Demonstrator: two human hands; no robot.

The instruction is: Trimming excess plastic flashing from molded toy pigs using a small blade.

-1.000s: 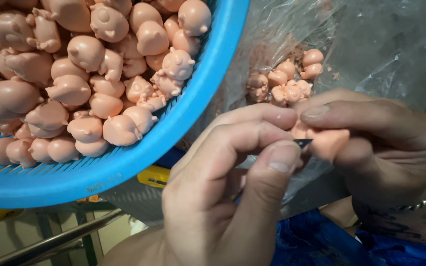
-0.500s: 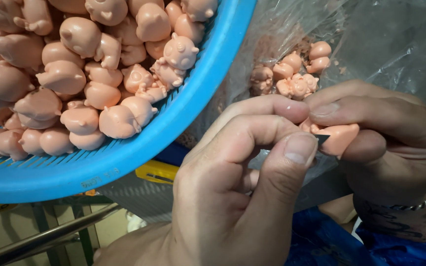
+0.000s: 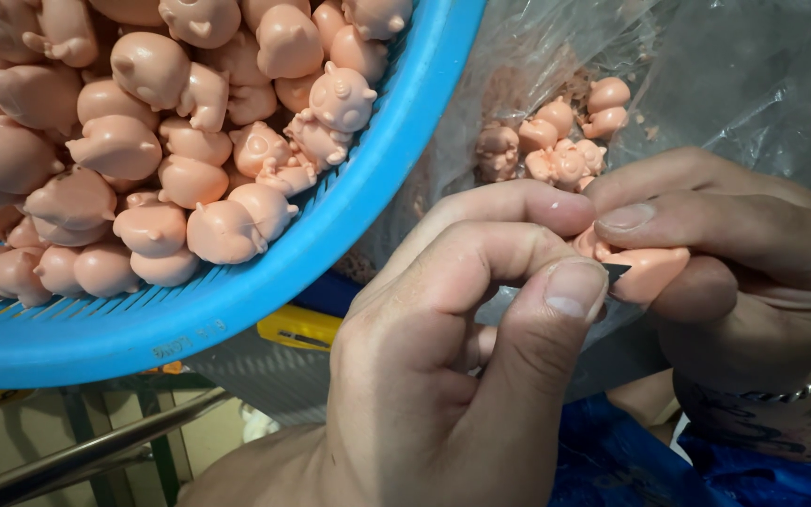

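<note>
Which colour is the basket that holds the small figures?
Blue: the basket, seen in the head view.

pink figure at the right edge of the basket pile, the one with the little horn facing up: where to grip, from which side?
Grip the horned pink figure across its round body, probably from above. It lies on top of the heap by the blue basket rim, its top bare; neighbours crowd its lower sides. The ears and horn look too small to hold.

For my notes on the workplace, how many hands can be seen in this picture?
2. The left hand is at bottom centre, pinching a small dark blade. The right hand is at the right, holding a pink figurine. No other hands show.
</note>
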